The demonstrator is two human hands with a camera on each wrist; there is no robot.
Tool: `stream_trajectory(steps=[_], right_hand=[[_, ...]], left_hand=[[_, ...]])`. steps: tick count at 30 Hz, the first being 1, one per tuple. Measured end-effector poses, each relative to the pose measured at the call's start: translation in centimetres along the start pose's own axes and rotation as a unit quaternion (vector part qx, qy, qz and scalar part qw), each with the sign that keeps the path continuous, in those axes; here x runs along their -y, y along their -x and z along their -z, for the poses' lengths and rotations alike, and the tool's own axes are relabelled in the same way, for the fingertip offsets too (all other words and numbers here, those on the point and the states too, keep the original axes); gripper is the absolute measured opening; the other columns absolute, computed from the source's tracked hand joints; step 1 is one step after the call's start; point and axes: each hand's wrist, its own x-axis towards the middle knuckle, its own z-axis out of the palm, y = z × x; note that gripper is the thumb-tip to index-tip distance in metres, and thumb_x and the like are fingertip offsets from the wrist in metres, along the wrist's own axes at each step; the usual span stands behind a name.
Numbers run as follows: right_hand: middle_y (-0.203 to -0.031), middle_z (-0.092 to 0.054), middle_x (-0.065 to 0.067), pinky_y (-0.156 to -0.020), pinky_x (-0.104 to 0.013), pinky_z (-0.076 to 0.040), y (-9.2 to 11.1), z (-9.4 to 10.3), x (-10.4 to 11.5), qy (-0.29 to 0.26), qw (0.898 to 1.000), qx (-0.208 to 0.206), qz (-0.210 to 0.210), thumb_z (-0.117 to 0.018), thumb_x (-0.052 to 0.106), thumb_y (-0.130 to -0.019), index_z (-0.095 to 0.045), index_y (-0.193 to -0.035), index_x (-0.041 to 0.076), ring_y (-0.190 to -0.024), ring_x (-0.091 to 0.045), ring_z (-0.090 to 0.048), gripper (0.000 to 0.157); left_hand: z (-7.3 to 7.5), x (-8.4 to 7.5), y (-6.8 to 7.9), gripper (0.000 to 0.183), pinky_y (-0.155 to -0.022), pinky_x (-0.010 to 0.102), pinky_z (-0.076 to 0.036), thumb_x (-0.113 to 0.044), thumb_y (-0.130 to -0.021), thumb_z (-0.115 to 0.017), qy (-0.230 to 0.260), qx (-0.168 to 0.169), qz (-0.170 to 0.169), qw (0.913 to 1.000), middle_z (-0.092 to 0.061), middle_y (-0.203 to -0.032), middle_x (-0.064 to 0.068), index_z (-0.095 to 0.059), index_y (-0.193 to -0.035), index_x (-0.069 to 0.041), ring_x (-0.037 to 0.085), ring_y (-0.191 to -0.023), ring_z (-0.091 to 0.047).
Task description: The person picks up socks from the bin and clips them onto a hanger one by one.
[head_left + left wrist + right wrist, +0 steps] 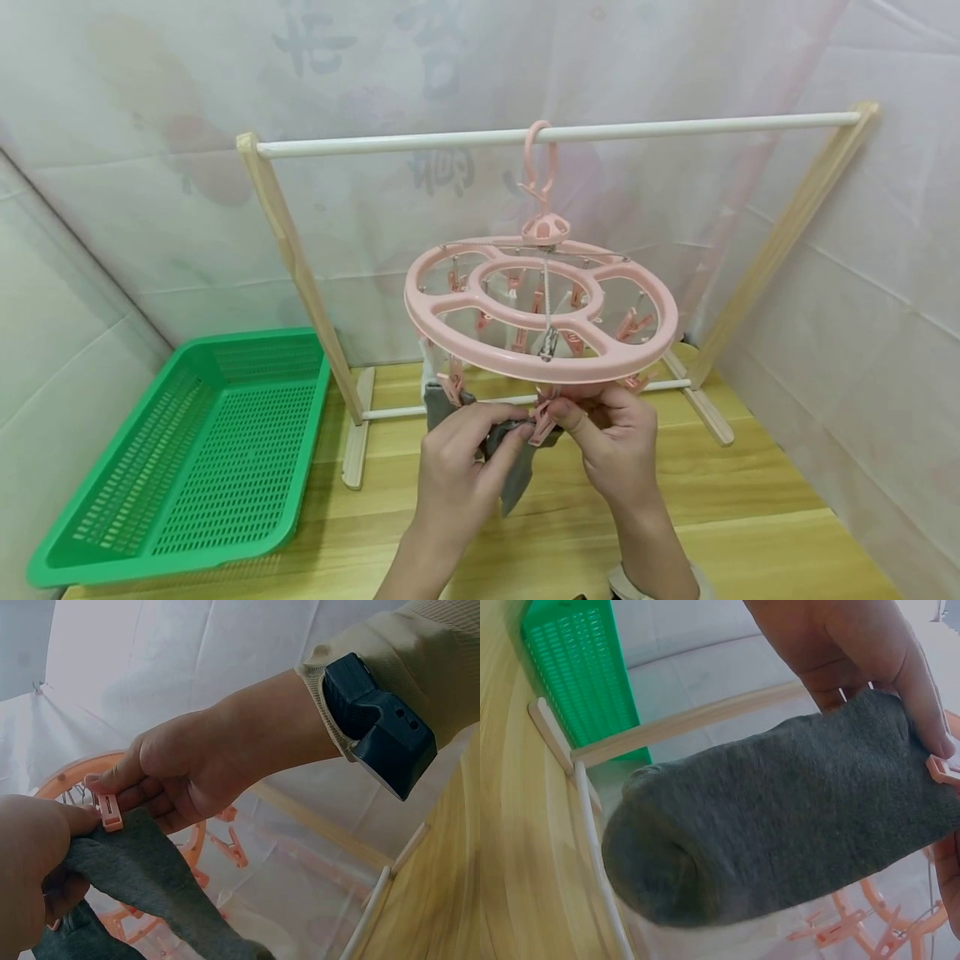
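A pink round clip hanger (pixel 495 358) hangs by its hook, with clothes pegs around its ring. Below its near rim, my left hand (pixel 457 458) pinches the upper end of a grey sock (pixel 780 817) between thumb and fingers. My right hand (pixel 622 446) pinches a pink clothes peg (pixel 542 425) at that same end of the sock. In the left wrist view the peg (pixel 110 812) sits right at the sock's edge. The sock's toe dangles below the hands. Another grey sock (pixel 441 406) hangs from a peg to the left.
The hanger's hook (pixel 538 158) loops over the white rod (pixel 390 143) of a wooden stand (pixel 300 267). A green plastic basket (pixel 292 492) stands at the left on the wooden table (pixel 720 517). White cloth (pixel 431 367) hangs behind the second grey sock.
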Motion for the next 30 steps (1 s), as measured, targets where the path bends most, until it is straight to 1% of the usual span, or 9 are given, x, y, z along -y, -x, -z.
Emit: stream_trajectory(steps=[6, 13, 19, 22, 25, 30], right_hand=[[-0.096, -0.076, -0.009, -0.067, -0.021, -0.060, 0.03, 0.00, 0.00, 0.008, 1.000, 0.000, 0.002, -0.067, -0.007, -0.093, -0.064, -0.098, -0.018, -0.082, -0.014, -0.075, 0.013], [-0.095, -0.075, -0.008, -0.068, -0.021, -0.059, -0.05, 0.02, 0.00, 0.031, 1.000, -0.001, 0.005, -0.069, -0.004, -0.093, -0.066, -0.097, -0.016, -0.082, -0.013, -0.074, 0.013], [-0.094, -0.075, -0.008, -0.074, -0.021, -0.059, 0.14, -0.04, 0.06, 0.056, 0.998, 0.002, 0.007, -0.071, 0.001, -0.093, -0.067, -0.097, -0.014, -0.082, -0.011, -0.072, 0.016], [-0.094, -0.075, -0.007, -0.076, -0.021, -0.059, 0.20, -0.02, 0.16, 0.066, 0.998, 0.004, 0.005, -0.072, 0.004, -0.093, -0.067, -0.097, -0.014, -0.082, -0.010, -0.072, 0.019], [-0.094, -0.075, -0.005, -0.076, -0.020, -0.059, 0.28, -0.01, 0.27, 0.074, 0.997, 0.004, 0.000, -0.072, 0.007, -0.093, -0.068, -0.099, -0.014, -0.083, -0.009, -0.072, 0.022], [-0.095, -0.075, -0.004, -0.077, -0.020, -0.059, 0.38, 0.11, 0.31, 0.088, 0.996, 0.005, -0.015, -0.074, 0.004, -0.092, -0.069, -0.101, -0.013, -0.084, -0.009, -0.072, 0.021]], left_hand=[[-0.05, 0.01, -0.08, 0.012, -0.077, 0.018, -0.059, -0.006, -0.089, -0.078, 0.002, 0.002, -0.005, 1.0000, -0.078, -0.095, 0.003, -0.074, -0.100, -0.008, 0.012, -0.088, -0.076], [-0.16, 0.00, -0.03, 0.012, -0.078, 0.018, -0.059, -0.006, -0.089, -0.078, 0.001, 0.002, -0.004, 1.0000, -0.078, -0.095, 0.003, -0.074, -0.100, -0.008, 0.012, -0.088, -0.076], [-0.10, -0.01, 0.04, 0.012, -0.078, 0.018, -0.059, -0.007, -0.089, -0.079, -0.004, 0.000, -0.006, 1.0000, -0.078, -0.094, 0.003, -0.074, -0.100, -0.009, 0.012, -0.087, -0.076], [-0.10, -0.02, 0.09, 0.012, -0.076, 0.018, -0.059, -0.006, -0.089, -0.079, -0.004, 0.001, -0.006, 1.0000, -0.078, -0.094, 0.003, -0.074, -0.099, -0.008, 0.012, -0.087, -0.076], [-0.08, -0.02, 0.16, 0.011, -0.075, 0.017, -0.058, -0.006, -0.089, -0.079, -0.005, 0.002, -0.003, 1.0000, -0.078, -0.094, 0.003, -0.074, -0.099, -0.008, 0.012, -0.086, -0.075], [0.11, 0.14, 0.17, 0.011, -0.073, 0.017, -0.058, -0.009, -0.090, -0.078, -0.013, 0.015, 0.002, 0.9998, -0.078, -0.095, 0.002, -0.074, -0.101, -0.009, 0.010, -0.085, -0.074]])
